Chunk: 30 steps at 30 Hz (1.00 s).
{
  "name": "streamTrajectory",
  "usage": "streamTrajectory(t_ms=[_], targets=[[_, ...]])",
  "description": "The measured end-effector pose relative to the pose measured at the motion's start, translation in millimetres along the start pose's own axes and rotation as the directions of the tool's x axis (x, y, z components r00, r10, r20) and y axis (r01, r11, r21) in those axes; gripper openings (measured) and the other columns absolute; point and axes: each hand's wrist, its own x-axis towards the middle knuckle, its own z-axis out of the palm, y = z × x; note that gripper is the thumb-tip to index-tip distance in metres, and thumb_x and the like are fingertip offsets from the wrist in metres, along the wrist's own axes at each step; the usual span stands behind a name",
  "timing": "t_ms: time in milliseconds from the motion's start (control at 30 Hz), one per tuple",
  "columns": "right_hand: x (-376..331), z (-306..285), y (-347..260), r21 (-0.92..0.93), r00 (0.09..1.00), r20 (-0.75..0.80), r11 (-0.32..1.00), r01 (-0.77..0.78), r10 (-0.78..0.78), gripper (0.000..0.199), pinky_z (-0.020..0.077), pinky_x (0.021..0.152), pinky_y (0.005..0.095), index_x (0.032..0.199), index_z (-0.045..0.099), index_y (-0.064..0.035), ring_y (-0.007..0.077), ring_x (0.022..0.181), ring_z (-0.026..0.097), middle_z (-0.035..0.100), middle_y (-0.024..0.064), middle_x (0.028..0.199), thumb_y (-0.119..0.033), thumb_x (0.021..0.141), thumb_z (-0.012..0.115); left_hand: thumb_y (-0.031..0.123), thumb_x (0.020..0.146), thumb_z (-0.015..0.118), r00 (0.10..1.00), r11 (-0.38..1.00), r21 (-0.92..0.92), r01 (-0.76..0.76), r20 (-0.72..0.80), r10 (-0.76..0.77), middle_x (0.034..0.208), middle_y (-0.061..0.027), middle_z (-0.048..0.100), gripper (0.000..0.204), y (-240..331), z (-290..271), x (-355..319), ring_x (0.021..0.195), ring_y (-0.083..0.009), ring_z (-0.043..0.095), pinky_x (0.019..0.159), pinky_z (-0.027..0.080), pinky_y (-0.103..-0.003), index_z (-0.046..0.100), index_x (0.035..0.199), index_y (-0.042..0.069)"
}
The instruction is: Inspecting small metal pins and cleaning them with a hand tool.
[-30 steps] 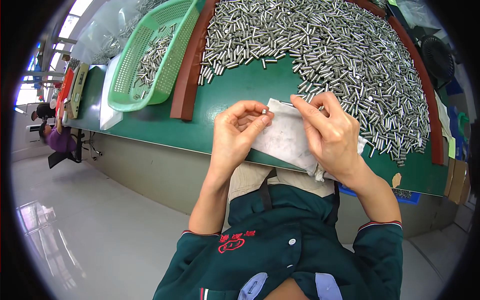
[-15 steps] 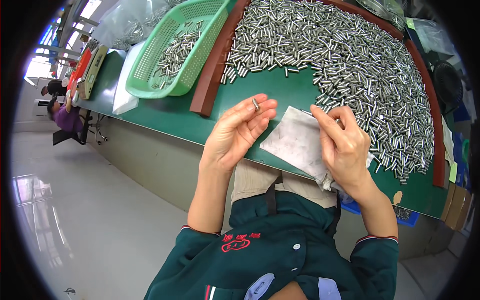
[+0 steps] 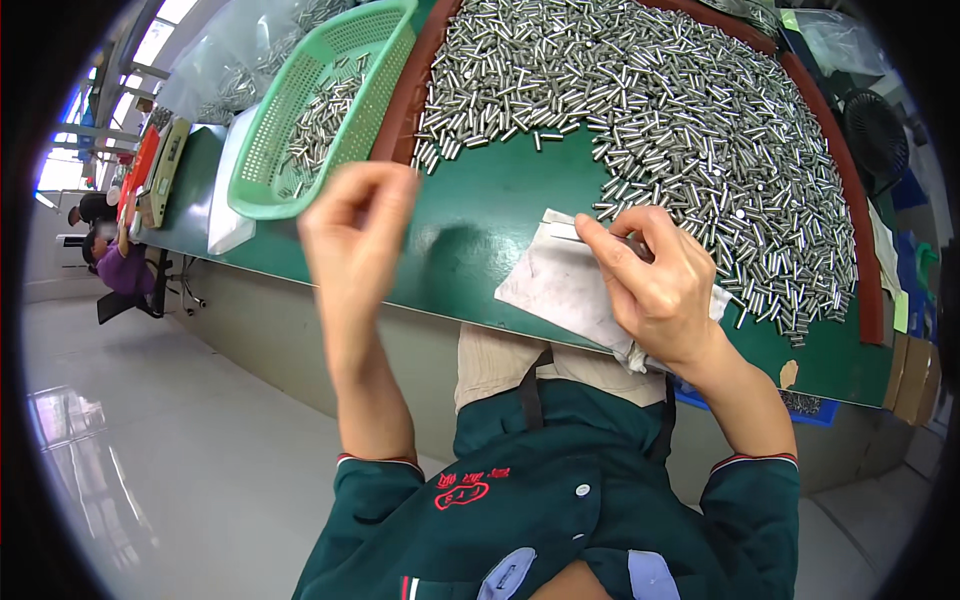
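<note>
Green worktop (image 3: 480, 230) is carrying a big heap of metal pins (image 3: 680, 110), mostly unsorted; few are lying in the green basket (image 3: 310, 110) at its left end. Left hand (image 3: 355, 215) is hovering, fingertips pinched, contents unclear. Right hand (image 3: 655, 285) is pinching a pin on the white cloth (image 3: 560, 285) at the near edge.

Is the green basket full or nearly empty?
Partly filled: the green basket holds a thin layer of metal pins, with its mesh showing around them.

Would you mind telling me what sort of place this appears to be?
Probably a factory sorting or inspection bench: a great heap of small metal pins covers the green table, a green basket holds more, and another person sits further along the line.
</note>
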Motion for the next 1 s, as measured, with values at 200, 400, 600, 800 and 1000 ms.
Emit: streamTrajectory(t_ms=[200, 400, 600, 800, 1000], targets=[[-1, 1, 1, 0.017, 0.999, -0.021, 0.999, 0.036, -0.035, 0.039, 0.0403, 0.050, 0.0267, 0.096, 0.067, -0.0121, 0.0149, 0.060, 0.053, 0.053, 0.0023, 0.077, -0.003, 0.058, 0.062, 0.014, 0.081, 0.065, 0.950, 0.967, -0.193, 0.165, 0.296, -0.103, 0.067, 0.0025, 0.057, 0.016, -13, 45, -22, 0.060, -0.0025, 0.044, 0.054, 0.037, -0.018, 0.065, 0.082, -0.003], [2, 1, 1, 0.019, 0.997, -0.034, 0.998, 0.066, -0.065, 0.043, 0.0425, 0.047, 0.0253, 0.097, 0.066, -0.0099, 0.0154, 0.055, 0.051, 0.053, 0.0049, 0.074, 0.004, 0.056, 0.061, 0.018, 0.081, 0.066, 0.908, 0.951, -0.197, 0.239, 0.393, -0.147, 0.063, 0.0031, 0.054, 0.021, -8, 57, -24, 0.058, -0.0027, 0.043, 0.051, 0.034, -0.019, 0.064, 0.078, -0.003], [-3, -1, -1, -0.012, 0.999, 0.023, 0.999, 0.046, -0.046, 0.035, 0.0390, 0.051, 0.0273, 0.095, 0.066, -0.0111, 0.0155, 0.064, 0.055, 0.053, 0.0027, 0.077, -0.006, 0.061, 0.058, 0.013, 0.081, 0.063, 0.920, 0.960, -0.215, 0.181, 0.381, -0.089, 0.062, 0.0029, 0.053, 0.018, -6, 61, -28, 0.058, -0.0030, 0.042, 0.051, 0.034, -0.019, 0.061, 0.075, -0.003], [3, -5, 4, 0.107, 0.996, -0.043, 0.992, -0.071, 0.075, 0.033, 0.0416, 0.048, 0.0279, 0.097, 0.064, -0.0064, 0.0179, 0.055, 0.054, 0.054, 0.0052, 0.078, 0.000, 0.064, 0.063, 0.007, 0.078, 0.063, 0.980, 0.999, -0.023, 0.024, 0.196, -0.019, 0.063, -0.0009, 0.055, 0.011, -26, 47, -25, 0.059, -0.0063, 0.045, 0.054, 0.037, -0.021, 0.060, 0.074, -0.003], [13, -24, 16, 0.578, 0.850, -0.042, 0.707, -0.408, 0.525, 0.017, 0.0303, 0.047, 0.0175, 0.098, 0.064, -0.0006, 0.0034, 0.057, 0.042, 0.053, 0.0013, 0.079, -0.001, 0.083, 0.056, 0.001, 0.069, 0.066, 0.945, 0.918, 0.247, -0.310, 0.191, 0.267, 0.070, -0.0088, 0.059, 0.006, -31, 51, -20, 0.064, -0.0225, 0.055, 0.060, 0.043, -0.031, 0.062, 0.074, -0.001]])
